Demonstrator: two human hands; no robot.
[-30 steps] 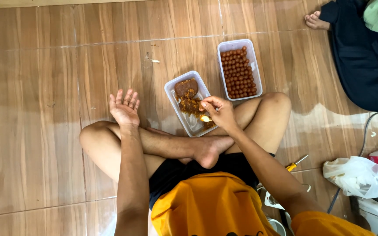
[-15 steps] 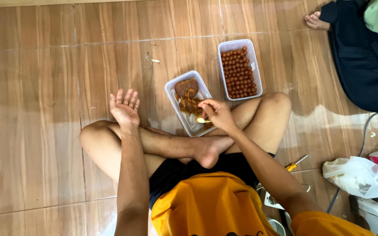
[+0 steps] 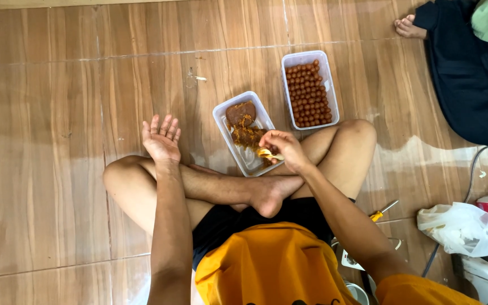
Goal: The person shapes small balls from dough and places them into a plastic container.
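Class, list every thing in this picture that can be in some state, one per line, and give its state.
Near tub: lid off, partly filled with brown paste.
Far tub: lid off, nearly full of small brown balls.
Left hand: open, palm up, empty.
Right hand: closed on a spoon over the near tub.
Plastic bag: crumpled on the floor.
Screwdriver: lying flat.

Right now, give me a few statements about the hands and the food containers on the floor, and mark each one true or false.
1. The right hand holds a small yellow spoon over the clear plastic container of brown paste. True.
2. The left hand grips a container. False: it is open, palm up, holding nothing.
3. The clear rectangular container of small brown balls lies beyond the paste container. True.
4. The yellow-handled screwdriver lies inside a container. False: it lies on the wooden floor.
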